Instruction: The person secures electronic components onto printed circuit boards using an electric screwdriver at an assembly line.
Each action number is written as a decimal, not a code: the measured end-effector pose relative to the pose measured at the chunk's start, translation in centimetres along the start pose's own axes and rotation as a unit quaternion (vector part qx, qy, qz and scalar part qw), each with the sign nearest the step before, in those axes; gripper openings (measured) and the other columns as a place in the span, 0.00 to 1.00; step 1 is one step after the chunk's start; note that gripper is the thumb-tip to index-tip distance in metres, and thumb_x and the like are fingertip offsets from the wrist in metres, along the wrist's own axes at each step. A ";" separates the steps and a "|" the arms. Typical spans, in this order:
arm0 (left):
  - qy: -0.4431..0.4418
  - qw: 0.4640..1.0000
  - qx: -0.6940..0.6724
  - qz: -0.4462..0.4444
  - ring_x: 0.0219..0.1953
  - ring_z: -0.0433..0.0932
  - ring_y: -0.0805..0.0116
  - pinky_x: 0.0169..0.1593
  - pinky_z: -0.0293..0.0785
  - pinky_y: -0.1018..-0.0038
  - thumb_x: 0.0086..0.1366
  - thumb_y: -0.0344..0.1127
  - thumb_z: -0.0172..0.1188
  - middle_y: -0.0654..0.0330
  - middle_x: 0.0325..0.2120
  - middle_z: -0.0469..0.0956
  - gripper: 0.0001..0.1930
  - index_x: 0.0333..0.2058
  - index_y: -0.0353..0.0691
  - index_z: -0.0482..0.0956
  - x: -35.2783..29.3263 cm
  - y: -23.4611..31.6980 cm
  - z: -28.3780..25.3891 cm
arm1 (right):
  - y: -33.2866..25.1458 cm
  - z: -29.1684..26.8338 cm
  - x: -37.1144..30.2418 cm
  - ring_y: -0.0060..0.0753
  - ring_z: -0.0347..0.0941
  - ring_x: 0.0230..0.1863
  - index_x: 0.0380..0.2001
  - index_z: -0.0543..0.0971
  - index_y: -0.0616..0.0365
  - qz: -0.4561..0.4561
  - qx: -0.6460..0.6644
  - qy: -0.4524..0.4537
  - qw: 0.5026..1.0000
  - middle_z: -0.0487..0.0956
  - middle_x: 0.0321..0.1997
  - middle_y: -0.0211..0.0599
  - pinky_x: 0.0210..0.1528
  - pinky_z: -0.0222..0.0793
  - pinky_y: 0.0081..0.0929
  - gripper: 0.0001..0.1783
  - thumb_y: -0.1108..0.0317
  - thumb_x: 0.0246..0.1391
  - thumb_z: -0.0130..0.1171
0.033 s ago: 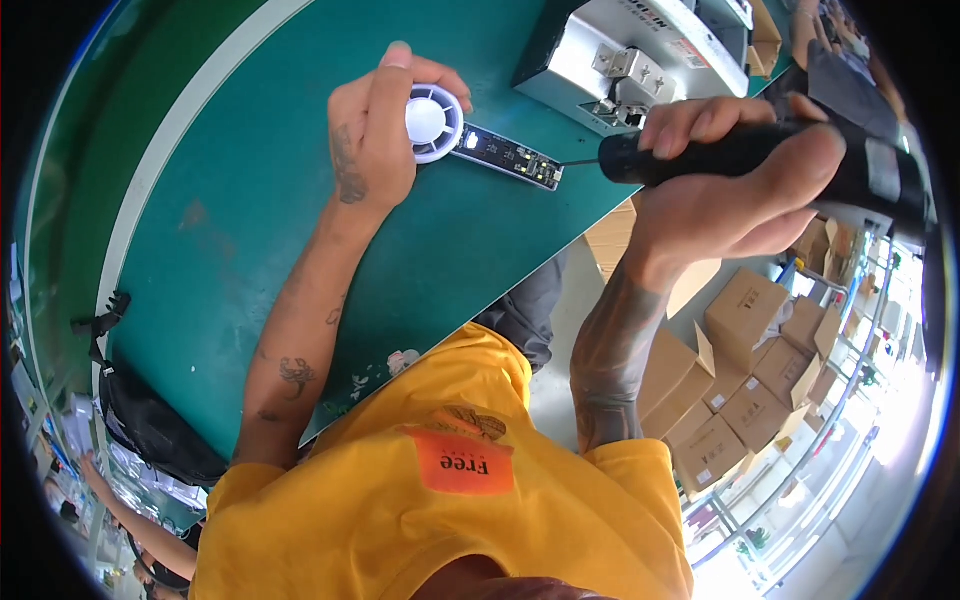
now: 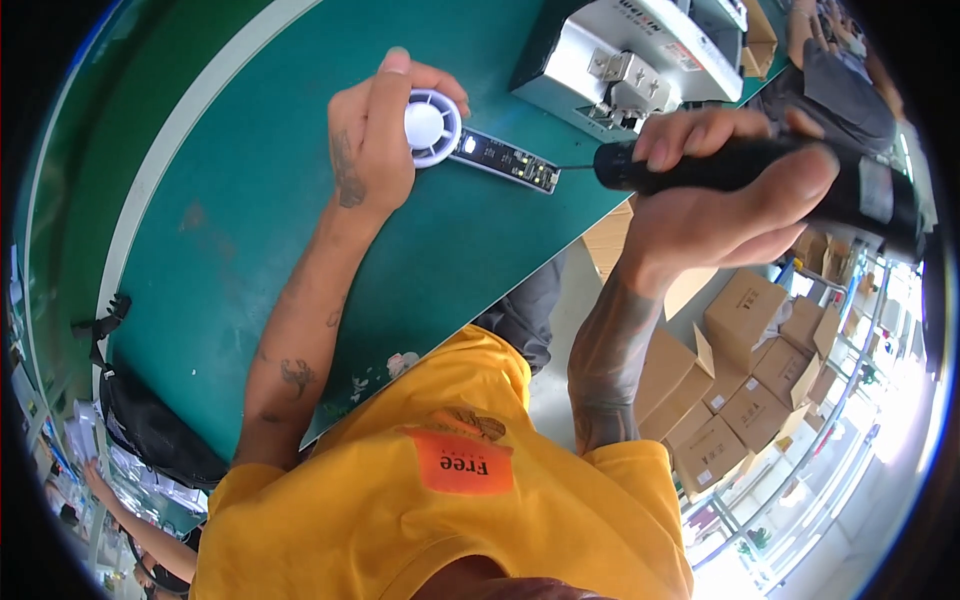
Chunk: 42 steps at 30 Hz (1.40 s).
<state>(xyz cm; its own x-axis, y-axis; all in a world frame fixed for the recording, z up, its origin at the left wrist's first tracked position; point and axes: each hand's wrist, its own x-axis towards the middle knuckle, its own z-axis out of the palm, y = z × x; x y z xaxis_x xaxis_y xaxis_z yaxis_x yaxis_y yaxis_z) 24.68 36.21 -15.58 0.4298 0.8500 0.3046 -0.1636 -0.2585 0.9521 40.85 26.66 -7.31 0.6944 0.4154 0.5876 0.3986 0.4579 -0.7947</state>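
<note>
A small handheld fan [image 2: 426, 124] with a pale round head lies over the green table [image 2: 250, 240]. My left hand [image 2: 375, 135] is closed around that head from its left side. The fan's narrow handle points right, its inside bared to show a black circuit board [image 2: 505, 160] with small parts. My right hand [image 2: 730, 195] grips a black electric screwdriver [image 2: 705, 168], held nearly level. Its thin bit [image 2: 575, 167] reaches left to the free end of the board; whether the tip touches a screw is too small to tell.
A silver metal machine [image 2: 635, 75] stands at the table's far right. Brown cartons [image 2: 750, 345] are piled on the floor at right, past the table edge. A black bag [image 2: 155, 430] lies at the left edge. Other people [image 2: 150, 535] are at the lower left and upper right.
The screwdriver has shifted slightly left and its rear end has dipped a little. The fan and my left hand have moved left by a hair.
</note>
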 end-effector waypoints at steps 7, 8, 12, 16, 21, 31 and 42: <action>0.036 0.998 -0.031 -0.028 0.24 0.78 0.74 0.30 0.74 0.78 0.79 0.41 0.39 0.58 0.22 0.81 0.28 0.27 0.31 0.82 -0.7 -0.2 1.3 | -2.2 -1.9 0.6 0.34 0.65 0.14 0.54 0.66 0.56 0.043 0.011 0.009 0.999 0.70 0.20 0.37 0.20 0.67 0.34 0.38 0.30 0.64 0.43; 0.023 0.999 -0.029 -0.025 0.23 0.78 0.74 0.30 0.74 0.77 0.79 0.41 0.39 0.58 0.21 0.81 0.28 0.27 0.31 0.82 -0.6 -0.1 2.6 | -3.5 -2.3 2.4 0.33 0.66 0.15 0.47 0.70 0.58 0.002 -0.019 0.007 1.000 0.70 0.20 0.36 0.21 0.68 0.34 0.37 0.31 0.64 0.40; 0.014 1.000 -0.007 -0.020 0.22 0.78 0.72 0.29 0.73 0.75 0.78 0.43 0.38 0.58 0.20 0.80 0.29 0.27 0.31 0.82 -0.7 0.2 3.3 | -3.6 1.9 6.6 0.32 0.65 0.14 0.23 0.74 0.63 -0.119 -0.146 0.001 0.982 0.69 0.17 0.38 0.21 0.68 0.36 0.31 0.45 0.66 0.40; -0.026 0.999 0.017 -0.043 0.28 0.80 0.72 0.36 0.76 0.77 0.79 0.45 0.34 0.57 0.26 0.82 0.30 0.30 0.31 0.82 -0.9 0.2 2.4 | -1.6 4.3 6.4 0.16 0.63 0.09 0.39 0.74 0.60 -0.175 -0.078 -0.042 0.980 0.68 0.13 0.24 0.10 0.56 0.16 0.16 0.57 0.68 0.59; -0.038 0.999 0.017 -0.028 0.29 0.80 0.72 0.37 0.76 0.77 0.80 0.45 0.34 0.58 0.26 0.83 0.30 0.31 0.32 0.82 -0.8 -0.1 2.6 | -3.6 4.9 4.9 0.17 0.62 0.08 0.38 0.76 0.61 -0.074 -0.114 0.056 0.989 0.67 0.12 0.24 0.10 0.56 0.16 0.17 0.56 0.68 0.58; -0.034 0.998 0.002 -0.051 0.28 0.81 0.71 0.37 0.76 0.77 0.79 0.43 0.34 0.58 0.26 0.83 0.29 0.30 0.33 0.82 -0.6 0.1 2.7 | -4.1 0.3 8.1 0.38 0.67 0.17 0.23 0.74 0.64 -0.044 -0.116 0.018 0.992 0.69 0.17 0.43 0.23 0.68 0.40 0.30 0.47 0.65 0.43; -0.016 0.999 0.006 -0.027 0.24 0.80 0.72 0.31 0.74 0.77 0.78 0.41 0.37 0.58 0.23 0.82 0.28 0.27 0.31 0.82 -0.6 0.0 2.5 | 0.1 -8.4 14.3 0.44 0.79 0.40 0.49 0.68 0.70 -0.295 0.009 -0.067 0.953 0.79 0.36 0.55 0.47 0.78 0.46 0.26 0.53 0.68 0.53</action>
<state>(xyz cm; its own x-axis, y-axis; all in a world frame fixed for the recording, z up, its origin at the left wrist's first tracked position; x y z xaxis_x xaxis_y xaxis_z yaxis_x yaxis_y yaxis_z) 26.65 34.60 -15.68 0.4661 0.8476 0.2537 -0.1281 -0.2190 0.9673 55.84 26.09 -0.30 0.2697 0.1783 0.9463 0.6839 0.6563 -0.3186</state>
